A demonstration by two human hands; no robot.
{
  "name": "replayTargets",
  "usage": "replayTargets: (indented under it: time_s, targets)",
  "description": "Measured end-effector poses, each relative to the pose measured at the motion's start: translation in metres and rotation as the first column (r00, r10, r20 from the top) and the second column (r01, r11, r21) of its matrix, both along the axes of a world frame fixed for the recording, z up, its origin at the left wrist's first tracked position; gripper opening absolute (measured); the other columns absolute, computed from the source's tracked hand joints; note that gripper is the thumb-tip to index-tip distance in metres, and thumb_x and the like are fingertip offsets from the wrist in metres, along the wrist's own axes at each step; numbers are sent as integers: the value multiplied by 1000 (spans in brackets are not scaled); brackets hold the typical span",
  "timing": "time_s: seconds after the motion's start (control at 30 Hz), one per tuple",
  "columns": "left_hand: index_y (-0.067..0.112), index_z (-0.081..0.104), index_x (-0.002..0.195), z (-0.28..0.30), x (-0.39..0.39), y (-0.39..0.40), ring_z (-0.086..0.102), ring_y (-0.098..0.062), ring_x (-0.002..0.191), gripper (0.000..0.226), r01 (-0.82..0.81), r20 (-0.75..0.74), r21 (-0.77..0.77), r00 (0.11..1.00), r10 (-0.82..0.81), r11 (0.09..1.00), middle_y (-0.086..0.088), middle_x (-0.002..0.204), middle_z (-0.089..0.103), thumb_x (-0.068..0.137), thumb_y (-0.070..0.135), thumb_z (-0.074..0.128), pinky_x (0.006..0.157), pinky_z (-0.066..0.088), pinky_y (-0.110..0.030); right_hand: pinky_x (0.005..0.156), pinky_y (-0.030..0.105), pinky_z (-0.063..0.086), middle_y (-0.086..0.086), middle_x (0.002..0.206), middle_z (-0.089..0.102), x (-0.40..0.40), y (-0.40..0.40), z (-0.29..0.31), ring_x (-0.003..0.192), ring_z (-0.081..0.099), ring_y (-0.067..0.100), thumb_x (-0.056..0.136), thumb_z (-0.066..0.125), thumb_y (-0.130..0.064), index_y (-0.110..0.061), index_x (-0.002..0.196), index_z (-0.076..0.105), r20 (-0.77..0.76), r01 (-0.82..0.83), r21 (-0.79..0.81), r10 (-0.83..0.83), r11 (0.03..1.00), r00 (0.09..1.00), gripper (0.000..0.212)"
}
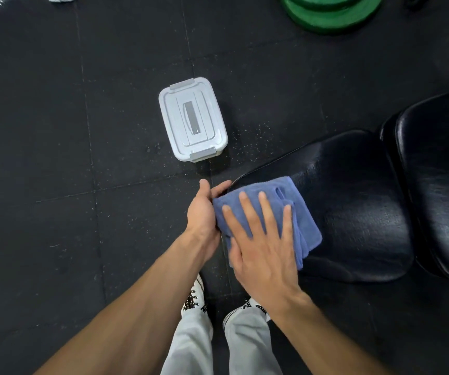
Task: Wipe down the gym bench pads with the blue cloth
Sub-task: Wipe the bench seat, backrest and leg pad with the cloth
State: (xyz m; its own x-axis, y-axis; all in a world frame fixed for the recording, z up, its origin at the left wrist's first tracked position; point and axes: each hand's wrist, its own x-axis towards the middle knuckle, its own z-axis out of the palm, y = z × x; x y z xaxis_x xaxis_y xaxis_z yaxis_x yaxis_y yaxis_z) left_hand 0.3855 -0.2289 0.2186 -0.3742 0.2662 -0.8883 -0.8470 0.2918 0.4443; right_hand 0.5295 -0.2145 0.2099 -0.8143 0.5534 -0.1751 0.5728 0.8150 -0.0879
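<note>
Blue cloth (266,212) on seat pad (353,207), under right hand (263,247) fingers (266,212)

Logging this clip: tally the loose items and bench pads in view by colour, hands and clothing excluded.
Blue: 1, the cloth
Black: 2, the seat pad and the back pad
Grey-white: 1, the lidded plastic box
Green: 2, stacked weight plates, partly cut off
Total: 6
</note>
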Motion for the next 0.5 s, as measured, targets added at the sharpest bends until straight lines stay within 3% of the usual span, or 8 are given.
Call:
replayTargets:
  time_s: [0.1, 0.2, 0.23, 0.37, 0.5]
  targets:
    - [15, 69, 122, -3, 7, 3, 78, -8, 84, 50, 40, -49, 5, 998, -39, 999, 4, 91, 82, 110, 46, 32, 78, 59, -27, 124, 69, 13, 7, 174, 15, 47, -28, -5, 159, 14, 36, 101, 40, -41, -30, 163, 25, -15, 44, 38, -43, 998, 999, 65]
    - [16, 68, 127, -4, 12, 6, 75, -18, 107, 57, 47, -78, 1, 996, -47, 999, -3, 111, 80, 108, 55, 32, 104, 53, -40, 123, 68, 14, 6, 173, 17, 65, -36, -9, 158, 19, 36, 100, 45, -42, -30, 163, 27, -29, 77, 13, -76, 997, 997, 66]
    - [16, 68, 127, -3, 13, 5, 73, -20, 111, 60, 27, -76, -5, 997, -27, 1000, -5, 115, 79, 106, 58, 31, 106, 52, -41, 123, 69, 14, 6, 173, 19, 60, -32, -8, 158, 19, 37, 99, 45, -43, -30, 162, 29, -26, 89, 2, -89, 996, 996, 67]
    - [16, 70, 125, -3, 16, 8, 74, -26, 110, 62, -45, -56, -2, 997, 45, 999, -9, 113, 79, 104, 62, 34, 102, 54, -43, 123, 69, 13, 8, 171, 23, 16, 4, 1, 159, 17, 37, 93, 47, -50, -30, 161, 31, -17, 114, -37, -115, 993, 993, 73]
    - [16, 76, 116, -1, 16, 10, 74, -22, 108, 45, 11, -112, -46, 994, -16, 999, -6, 108, 80, 109, 43, 40, 97, 56, -37, 124, 66, 8, 8, 171, 23, -12, 48, 10, 159, 14, 34, 93, 44, -50, -29, 160, 34, 11, 87, -52, -87, 995, 996, 71]
